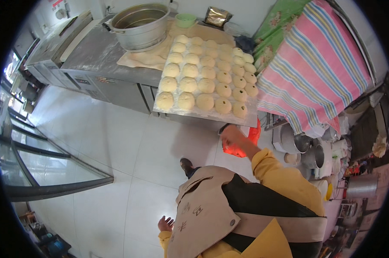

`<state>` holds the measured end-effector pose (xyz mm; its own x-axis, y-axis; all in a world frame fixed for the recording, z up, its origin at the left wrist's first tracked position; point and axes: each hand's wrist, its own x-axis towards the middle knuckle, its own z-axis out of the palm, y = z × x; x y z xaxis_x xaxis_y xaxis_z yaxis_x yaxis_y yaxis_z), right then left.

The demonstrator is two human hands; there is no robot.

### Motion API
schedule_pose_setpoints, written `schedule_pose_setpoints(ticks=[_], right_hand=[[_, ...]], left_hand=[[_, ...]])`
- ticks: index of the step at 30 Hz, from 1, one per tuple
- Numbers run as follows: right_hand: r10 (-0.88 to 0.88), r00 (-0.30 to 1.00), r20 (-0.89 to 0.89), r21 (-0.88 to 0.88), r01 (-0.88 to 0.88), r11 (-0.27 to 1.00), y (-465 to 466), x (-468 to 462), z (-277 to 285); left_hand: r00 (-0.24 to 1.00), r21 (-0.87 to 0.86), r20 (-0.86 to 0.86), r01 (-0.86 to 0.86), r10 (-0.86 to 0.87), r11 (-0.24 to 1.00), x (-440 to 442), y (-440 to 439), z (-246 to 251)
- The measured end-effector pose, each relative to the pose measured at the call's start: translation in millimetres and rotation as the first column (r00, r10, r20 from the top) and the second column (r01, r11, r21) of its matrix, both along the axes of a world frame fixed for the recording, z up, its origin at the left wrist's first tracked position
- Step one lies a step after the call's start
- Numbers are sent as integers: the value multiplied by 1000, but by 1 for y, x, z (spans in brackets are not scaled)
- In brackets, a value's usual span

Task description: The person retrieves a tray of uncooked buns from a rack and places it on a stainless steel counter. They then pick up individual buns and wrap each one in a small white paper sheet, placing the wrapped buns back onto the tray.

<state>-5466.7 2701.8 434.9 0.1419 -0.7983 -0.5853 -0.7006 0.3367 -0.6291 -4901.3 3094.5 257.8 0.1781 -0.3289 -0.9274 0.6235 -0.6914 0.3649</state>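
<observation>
My right hand [232, 135], blurred, hangs below the front right corner of a floured board [210, 113]. It is in front of a red plastic bag [254, 133]; its fingers look curled, but whether they hold anything cannot be told. My left hand [166, 223] is low at my side above the floor tiles, fingers apart, nothing in it. Rows of round, pale dough buns [188, 84] cover the board. Those in the right-hand rows [239, 94] have small openings on top showing dark green filling.
Behind the board stand a large metal pot [139, 35] and a green bowl [185, 20]. A striped pink cloth [320, 61] drapes over something at right. Metal pots [313, 156] crowd the right side. A dark-framed glass door [62, 190] juts in from the left.
</observation>
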Motion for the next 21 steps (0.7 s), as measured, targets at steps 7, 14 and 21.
schedule_pose_setpoints(ticks=[7,14,21], right_hand=[[-716,580,389,-378,809,450,-138,-96,184],[-708,605,364,-479,774,414,-256,-202,167],[-717,696,49,-642,571,511,-305,-261,92]], left_hand=[[931,-11,216,304,-294,953,32,-19,20],[892,68,269,359,-363,931,-10,-59,40],[954,31,224,199,-201,979,-47,-128,70]])
